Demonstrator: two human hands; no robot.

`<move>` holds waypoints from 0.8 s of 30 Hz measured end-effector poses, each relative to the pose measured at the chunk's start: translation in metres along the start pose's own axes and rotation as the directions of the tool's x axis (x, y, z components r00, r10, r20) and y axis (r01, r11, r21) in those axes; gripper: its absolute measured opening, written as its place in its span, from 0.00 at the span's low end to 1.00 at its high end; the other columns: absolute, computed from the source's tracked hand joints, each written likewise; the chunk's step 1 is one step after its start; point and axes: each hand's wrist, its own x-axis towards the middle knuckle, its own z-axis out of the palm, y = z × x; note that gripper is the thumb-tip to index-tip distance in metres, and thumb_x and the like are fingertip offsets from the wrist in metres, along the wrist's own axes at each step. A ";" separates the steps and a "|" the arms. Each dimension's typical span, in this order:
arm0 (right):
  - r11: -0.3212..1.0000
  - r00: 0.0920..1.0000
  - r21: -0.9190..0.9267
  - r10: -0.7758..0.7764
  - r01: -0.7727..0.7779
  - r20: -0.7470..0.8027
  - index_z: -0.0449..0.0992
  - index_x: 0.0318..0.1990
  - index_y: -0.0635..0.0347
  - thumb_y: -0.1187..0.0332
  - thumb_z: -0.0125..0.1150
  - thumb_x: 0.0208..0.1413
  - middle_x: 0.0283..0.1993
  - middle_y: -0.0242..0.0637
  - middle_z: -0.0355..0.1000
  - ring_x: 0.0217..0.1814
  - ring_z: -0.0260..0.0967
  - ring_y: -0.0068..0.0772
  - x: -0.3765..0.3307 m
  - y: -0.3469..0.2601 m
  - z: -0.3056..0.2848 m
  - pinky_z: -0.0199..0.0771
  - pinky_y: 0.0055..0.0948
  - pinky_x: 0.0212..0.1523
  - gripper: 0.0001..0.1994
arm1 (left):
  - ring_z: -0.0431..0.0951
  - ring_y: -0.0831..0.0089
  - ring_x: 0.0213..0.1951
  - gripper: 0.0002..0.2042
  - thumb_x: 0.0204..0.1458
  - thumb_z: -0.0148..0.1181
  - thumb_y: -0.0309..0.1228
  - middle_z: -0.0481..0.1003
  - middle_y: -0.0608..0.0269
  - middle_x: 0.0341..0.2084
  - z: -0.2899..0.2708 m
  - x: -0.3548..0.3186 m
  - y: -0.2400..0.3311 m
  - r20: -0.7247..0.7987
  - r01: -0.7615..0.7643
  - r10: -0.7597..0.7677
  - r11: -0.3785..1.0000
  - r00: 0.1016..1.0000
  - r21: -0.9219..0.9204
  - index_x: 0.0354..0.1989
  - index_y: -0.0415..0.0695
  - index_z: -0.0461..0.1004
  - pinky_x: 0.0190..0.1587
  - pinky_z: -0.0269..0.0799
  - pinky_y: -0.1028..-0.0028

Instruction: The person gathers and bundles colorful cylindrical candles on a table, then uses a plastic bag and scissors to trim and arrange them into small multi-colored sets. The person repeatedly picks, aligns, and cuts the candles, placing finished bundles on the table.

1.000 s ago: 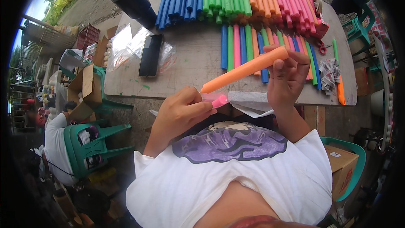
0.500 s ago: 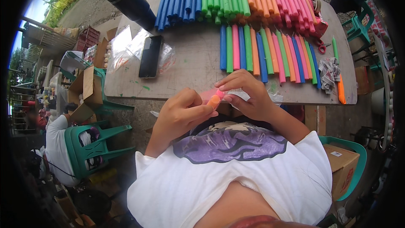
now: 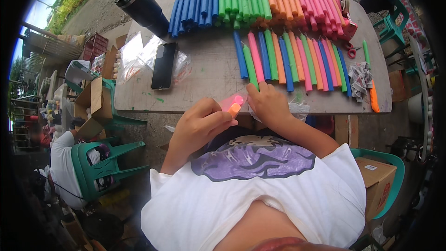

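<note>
The left-hand grip (image 3: 202, 118) holds a pink wax candle (image 3: 238, 99) and an orange wax candle (image 3: 234, 109) in clear plastic film (image 3: 225, 103); a sideways pull by the right-hand grip (image 3: 270, 104), narrow on a slim green wax candle (image 3: 249, 63) at the grey desk (image 3: 200, 79), could roll the adjacent blue wax candle (image 3: 239, 56).

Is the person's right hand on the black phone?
No, the right hand is at the near end of a green candle, while the phone lies apart on the table.

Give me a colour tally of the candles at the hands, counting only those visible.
Pink candle, in the left hand: 1
Orange candle, in the left hand: 1
Green candle, at the right hand: 1
Total: 3
</note>
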 end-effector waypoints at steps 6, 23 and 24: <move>0.951 0.853 0.248 -0.031 0.186 -0.520 0.66 0.48 0.61 0.69 0.61 0.58 0.29 0.36 0.66 0.25 0.68 0.28 0.013 0.021 -0.056 0.69 0.33 0.23 0.14 | 0.72 0.66 0.27 0.12 0.43 0.72 0.26 0.69 0.63 0.24 -0.001 -0.001 -0.001 0.012 0.009 -0.009 1.000 1.000 -0.027 0.37 0.45 0.79 0.28 0.67 0.68; 0.435 0.911 0.850 -0.395 0.297 -0.116 0.72 0.53 0.59 0.66 0.50 0.67 0.38 0.39 0.73 0.35 0.73 0.36 0.028 -0.008 -0.069 0.71 0.32 0.38 0.13 | 0.73 0.67 0.25 0.11 0.39 0.75 0.24 0.69 0.63 0.23 -0.002 -0.009 0.000 -0.006 -0.003 0.003 1.000 1.000 -0.016 0.29 0.44 0.76 0.26 0.68 0.70; 0.391 0.925 0.895 -0.376 0.216 -0.059 0.72 0.56 0.59 0.65 0.50 0.66 0.41 0.39 0.73 0.36 0.73 0.35 0.038 -0.009 -0.063 0.70 0.31 0.38 0.15 | 0.73 0.67 0.25 0.11 0.39 0.75 0.25 0.69 0.62 0.23 -0.003 -0.012 0.002 -0.006 0.015 -0.015 1.000 1.000 -0.008 0.29 0.44 0.76 0.26 0.68 0.70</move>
